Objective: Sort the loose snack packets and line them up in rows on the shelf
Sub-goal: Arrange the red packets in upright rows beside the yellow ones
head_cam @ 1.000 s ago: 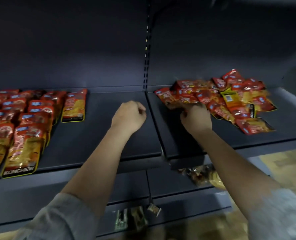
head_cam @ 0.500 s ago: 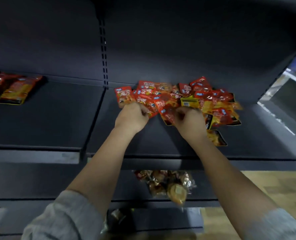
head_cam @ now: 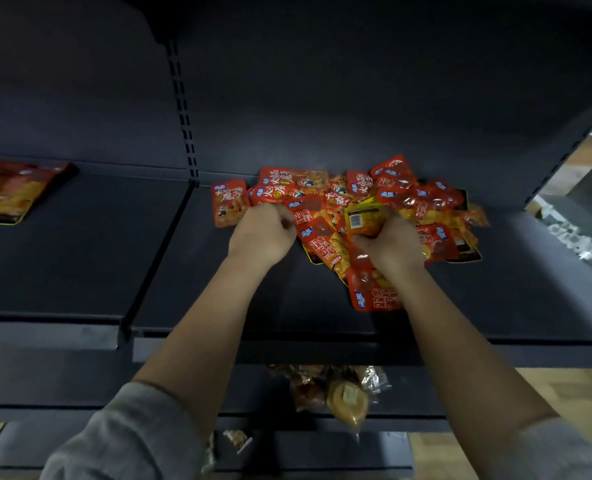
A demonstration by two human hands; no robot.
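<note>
The red and orange foil snack packets (head_cam: pixel 325 244) heaped on the dark metal shelf (head_cam: pixel 495 289) carry large white Chinese characters and small blue brand tags, but the print is too blurred to read with certainty. A yellow packet back (head_cam: pixel 360 220) shows a barcode panel; its digits are illegible.

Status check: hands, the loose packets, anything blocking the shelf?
Left hand curled at edge of loose pile of red foil snack packets. Right hand grips yellow-backed barcode packet. Dark metal shelf unobstructed.
</note>
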